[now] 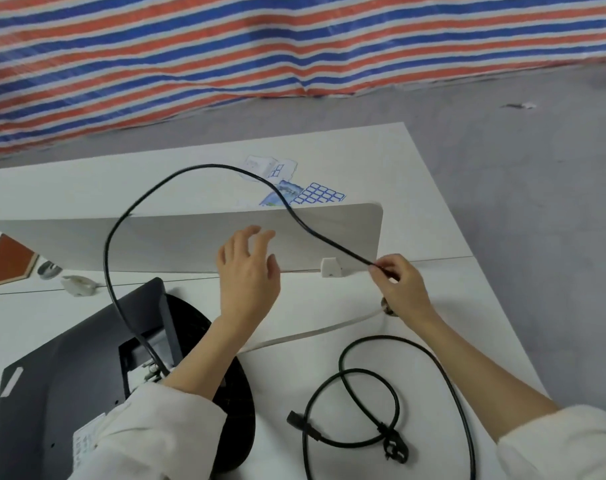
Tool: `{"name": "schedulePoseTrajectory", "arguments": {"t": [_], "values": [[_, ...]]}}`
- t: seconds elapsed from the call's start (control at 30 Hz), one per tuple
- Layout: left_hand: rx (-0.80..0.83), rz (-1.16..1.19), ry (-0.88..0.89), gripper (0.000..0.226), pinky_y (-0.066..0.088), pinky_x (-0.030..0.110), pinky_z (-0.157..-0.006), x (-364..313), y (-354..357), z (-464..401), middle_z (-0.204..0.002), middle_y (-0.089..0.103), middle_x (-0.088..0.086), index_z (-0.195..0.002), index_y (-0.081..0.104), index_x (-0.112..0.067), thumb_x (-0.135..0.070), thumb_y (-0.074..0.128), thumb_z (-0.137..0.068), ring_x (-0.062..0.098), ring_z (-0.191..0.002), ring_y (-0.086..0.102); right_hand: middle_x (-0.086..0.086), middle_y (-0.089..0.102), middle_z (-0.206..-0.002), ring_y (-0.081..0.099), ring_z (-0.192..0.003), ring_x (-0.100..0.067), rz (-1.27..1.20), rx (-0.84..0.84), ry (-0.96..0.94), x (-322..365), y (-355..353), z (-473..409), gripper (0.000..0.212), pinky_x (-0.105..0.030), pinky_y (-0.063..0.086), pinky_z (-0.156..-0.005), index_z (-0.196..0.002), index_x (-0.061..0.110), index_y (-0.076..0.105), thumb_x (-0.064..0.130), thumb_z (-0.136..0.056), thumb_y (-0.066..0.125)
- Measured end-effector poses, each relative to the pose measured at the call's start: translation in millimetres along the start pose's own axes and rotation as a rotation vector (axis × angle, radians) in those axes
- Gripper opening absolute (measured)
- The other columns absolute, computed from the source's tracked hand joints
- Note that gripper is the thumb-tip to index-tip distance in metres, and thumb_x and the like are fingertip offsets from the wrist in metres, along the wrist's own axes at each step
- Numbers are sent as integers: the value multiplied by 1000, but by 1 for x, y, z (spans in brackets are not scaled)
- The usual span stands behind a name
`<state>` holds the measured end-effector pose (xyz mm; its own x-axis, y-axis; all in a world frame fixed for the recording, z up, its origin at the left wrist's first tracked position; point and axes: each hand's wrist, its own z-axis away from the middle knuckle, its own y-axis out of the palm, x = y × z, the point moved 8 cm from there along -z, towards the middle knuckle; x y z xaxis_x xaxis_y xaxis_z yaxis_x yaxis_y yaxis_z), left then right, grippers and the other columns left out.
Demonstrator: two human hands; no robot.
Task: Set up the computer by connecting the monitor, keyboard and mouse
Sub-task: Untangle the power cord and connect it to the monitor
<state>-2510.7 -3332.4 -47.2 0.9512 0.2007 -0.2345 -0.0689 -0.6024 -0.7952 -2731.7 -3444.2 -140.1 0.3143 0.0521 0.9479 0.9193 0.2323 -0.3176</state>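
Over the white desk, head view: cable being strung out from the monitor.
Right hand is pinching the thin black cable between fingertips; left hand is hovering, fingers spread, gripping nothing. Cable looks limp and light, probably best handled near its plug.

My left hand hangs open, palm down, fingers spread and loose; my right hand pinches thumb against forefinger on a thin black cable; both forearms reach forward.
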Motion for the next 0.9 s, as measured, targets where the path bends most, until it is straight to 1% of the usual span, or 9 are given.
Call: {"name": "schedulePoseTrajectory", "arguments": {"t": [0.03, 0.1, 0.2, 0.3, 0.43, 0.53, 0.7, 0.8, 0.9], "values": [[-15, -21, -26, 38, 42, 49, -86, 7, -6, 0, -119, 56, 17, -113, 59, -8, -8, 54, -76, 38, -101, 54, 4, 63, -88, 58, -66, 0, 45, -31, 8, 0, -4, 0, 6, -21, 48, -67, -92, 21, 61, 19, -86, 63], [-29, -57, -83, 43, 40, 49, -87, 17, -11, 2, -125, 53, 17, -119, 54, -10, -8, 56, -76, 39, -104, 52, 4, 62, -94, 59, -77, -15, 120, 16, 53, -2, 1, 0, 22, -36, 50, -76, -108, 19, 61, 23, -87, 62], [-25, -87, -130, 54, 36, 52, -91, 26, -19, 5, -132, 48, 18, -126, 46, -12, -6, 63, -75, 40, -111, 49, 6, 63, -93, 60, -88, -16, 202, 173, -14, 29, 33, 2, 24, -34, 49, -83, -108, 21, 63, 30, -85, 62], [14, -65, -200, 57, 31, 53, -97, 36, -23, 7, -138, 41, 19, -132, 43, -12, -8, 62, -79, 41, -120, 42, -1, 61, -79, 56, -77, -18, 159, 212, -107, 80, 63, 2, 26, -32, 44, -74, -90, 8, 65, 33, -86, 62], [11, -40, -252, 64, 27, 54, -101, 45, -34, 7, -145, 33, 19, -139, 36, -12, -8, 61, -80, 42, -127, 34, 9, 52, -61, 50, -63, -10, 2, -55, -257, 110, 43, 6, 20, -29, 40, -64, -70, 15, 56, 22, -89, 61], [-31, -55, -235, 73, 26, 56, -102, 48, -44, 5, -148, 28, 19, -141, 26, -19, -8, 63, -79, 42, -131, 31, 10, 44, -56, 41, -53, -4, -80, -177, -180, 73, 12, 17, 31, -21, 34, -55, -63, 18, 44, 19, -86, 63], [-32, -100, -223, 81, 20, 57, -106, 44, -54, -5, -153, 20, 18, -143, 21, -22, -8, 65, -77, 38, -141, 17, 1, 47, -58, 50, -59, -28, -42, -96, 84, 15, -10, 19, 26, -35, 41, -56, -67, 14, 46, 25, -86, 61], [14, -119, -236, 80, 15, 55, -109, 37, -55, -11, -155, 13, 16, -146, 19, -22, -11, 63, -79, 35, -143, 10, -1, 47, -57, 43, -54, -18, -83, -13, 24, 44, -4, 21, 30, -28, 36, -54, -64, 10, 49, 22, -86, 64], [56, -115, -294, 82, 9, 55, -112, 41, -54, -15, -157, 2, 14, -149, 13, -23, -16, 61, -83, 34, -144, 2, -3, 40, -51, 31, -42, -10, -312, 48, 2, 76, 3, 23, 43, -20, 28, -42, -56, 7, 42, 25, -90, 61]]}}
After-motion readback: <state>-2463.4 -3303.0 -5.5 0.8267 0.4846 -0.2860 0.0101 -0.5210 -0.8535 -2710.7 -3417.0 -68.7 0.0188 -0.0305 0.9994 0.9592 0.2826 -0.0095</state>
